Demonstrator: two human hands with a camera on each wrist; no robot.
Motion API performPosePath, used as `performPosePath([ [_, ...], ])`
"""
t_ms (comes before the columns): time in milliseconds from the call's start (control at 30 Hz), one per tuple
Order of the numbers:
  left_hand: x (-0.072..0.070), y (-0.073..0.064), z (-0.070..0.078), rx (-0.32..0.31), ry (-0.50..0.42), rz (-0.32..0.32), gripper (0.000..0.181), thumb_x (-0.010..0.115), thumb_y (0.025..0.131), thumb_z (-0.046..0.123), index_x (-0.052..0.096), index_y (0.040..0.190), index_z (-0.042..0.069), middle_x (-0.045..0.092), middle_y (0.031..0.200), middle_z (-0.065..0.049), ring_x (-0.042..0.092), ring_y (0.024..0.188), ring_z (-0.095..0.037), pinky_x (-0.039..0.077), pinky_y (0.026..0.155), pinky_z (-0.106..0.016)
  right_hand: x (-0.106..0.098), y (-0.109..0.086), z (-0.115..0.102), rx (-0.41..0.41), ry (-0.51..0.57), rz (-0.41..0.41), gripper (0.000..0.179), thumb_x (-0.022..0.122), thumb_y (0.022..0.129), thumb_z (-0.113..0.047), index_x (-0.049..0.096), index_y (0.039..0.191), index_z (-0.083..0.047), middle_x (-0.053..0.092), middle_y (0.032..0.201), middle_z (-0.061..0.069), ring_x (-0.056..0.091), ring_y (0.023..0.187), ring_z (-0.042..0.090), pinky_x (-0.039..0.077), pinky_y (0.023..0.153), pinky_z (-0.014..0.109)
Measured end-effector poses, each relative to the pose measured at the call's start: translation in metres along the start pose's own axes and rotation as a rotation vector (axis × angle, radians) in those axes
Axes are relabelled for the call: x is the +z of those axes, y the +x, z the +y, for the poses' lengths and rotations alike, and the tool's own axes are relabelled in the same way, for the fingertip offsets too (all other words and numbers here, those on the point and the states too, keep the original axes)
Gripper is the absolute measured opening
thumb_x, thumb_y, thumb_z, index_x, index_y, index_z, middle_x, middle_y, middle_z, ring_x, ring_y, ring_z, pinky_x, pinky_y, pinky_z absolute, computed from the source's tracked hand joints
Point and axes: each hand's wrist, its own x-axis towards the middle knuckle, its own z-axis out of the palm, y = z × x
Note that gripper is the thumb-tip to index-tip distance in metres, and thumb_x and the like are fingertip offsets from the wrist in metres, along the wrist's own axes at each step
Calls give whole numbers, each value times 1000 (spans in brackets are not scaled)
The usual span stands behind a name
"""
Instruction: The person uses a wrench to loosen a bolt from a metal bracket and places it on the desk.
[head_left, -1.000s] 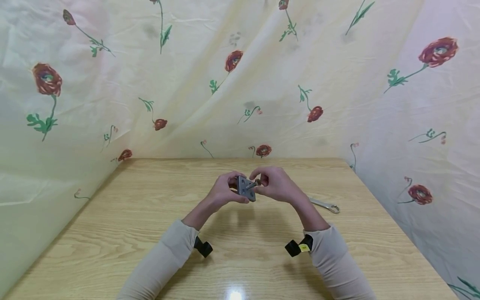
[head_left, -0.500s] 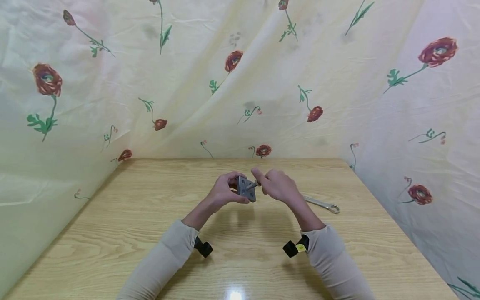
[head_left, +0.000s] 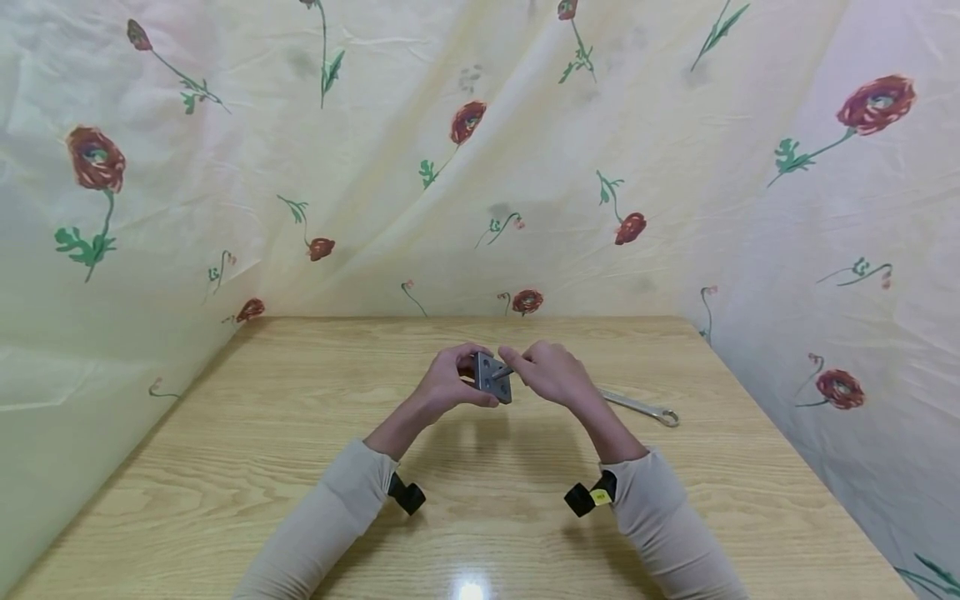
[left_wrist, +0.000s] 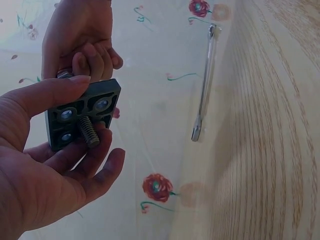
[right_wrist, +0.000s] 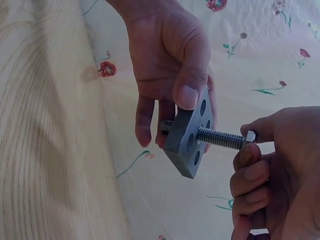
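Note:
My left hand (head_left: 442,387) holds a dark grey square plate (right_wrist: 180,140) with several holes, thumb on one edge and fingers on the opposite side. A threaded bolt (right_wrist: 220,137) passes through the plate's middle. On the plate's recessed side, its threaded end (left_wrist: 89,132) sticks out near the left fingers. My right hand (head_left: 553,375) pinches the bolt's hex head (right_wrist: 250,136) between thumb and index finger, the other fingers curled. A long stretch of thread shows between head and plate. Both hands are raised above the table.
A metal combination wrench (head_left: 641,406) lies on the wooden table (head_left: 300,467), behind and right of my right forearm. Light cloth (head_left: 375,167) with printed red flowers surrounds the table at the back and sides. Each wrist wears a small black camera (head_left: 408,496).
My right hand has turned about the bolt head and shifted its fingers, the thumb now extended toward the plate. The left hand and plate have stayed still.

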Motion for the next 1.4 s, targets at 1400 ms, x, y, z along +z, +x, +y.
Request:
performPosePath([
  [1400,-1,0,0,1,-34,-4,62,86,69,-1,61,125,5,69,106,-16,62,91,-17,53,80,-28,-13,-4,3,-333,-18,157,26,71,79,5,77,102,-6,46,59,-4,38,55,10,33,57,25],
])
